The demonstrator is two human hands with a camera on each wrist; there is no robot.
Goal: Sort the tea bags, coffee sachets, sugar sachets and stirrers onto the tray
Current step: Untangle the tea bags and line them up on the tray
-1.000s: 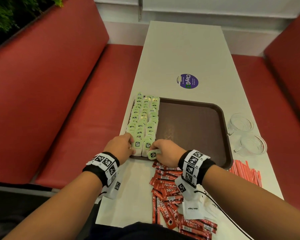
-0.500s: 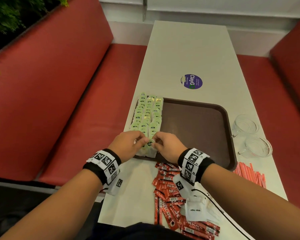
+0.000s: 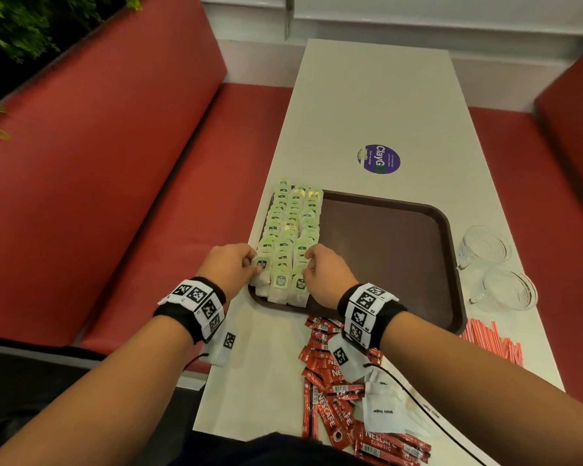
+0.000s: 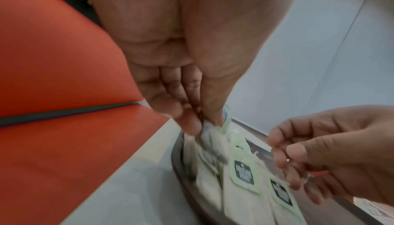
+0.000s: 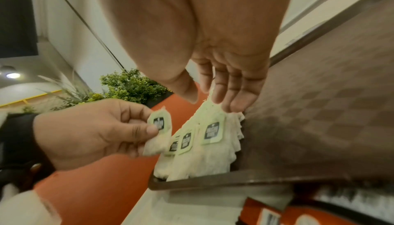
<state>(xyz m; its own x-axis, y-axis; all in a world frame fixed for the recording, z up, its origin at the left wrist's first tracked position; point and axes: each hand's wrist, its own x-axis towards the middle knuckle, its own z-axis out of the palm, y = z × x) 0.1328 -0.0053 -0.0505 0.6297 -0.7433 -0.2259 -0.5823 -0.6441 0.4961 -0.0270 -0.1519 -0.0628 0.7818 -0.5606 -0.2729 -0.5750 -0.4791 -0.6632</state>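
Note:
Green-tagged tea bags [image 3: 292,237] lie in three overlapping rows along the left side of the brown tray [image 3: 384,257]. My left hand [image 3: 254,264] pinches one tea bag [image 5: 158,127] by its tag, between thumb and fingers, over the near end of the left row. My right hand [image 3: 308,264] pinches the top edge of a tea bag [image 5: 211,127] in the right row. Red coffee sachets [image 3: 330,408] and white sugar sachets [image 3: 382,410] lie on the table in front of the tray. Red-striped stirrers [image 3: 492,344] lie at the tray's near right corner.
Two empty glass cups [image 3: 485,247] stand on the white table to the right of the tray. A purple sticker [image 3: 379,159] sits beyond the tray. Red benches [image 3: 115,196] flank the table on both sides.
The hands, close together at the near end of the rows half a second ago, have spread apart. The left now holds a bag at the left row, the right is at the right row.

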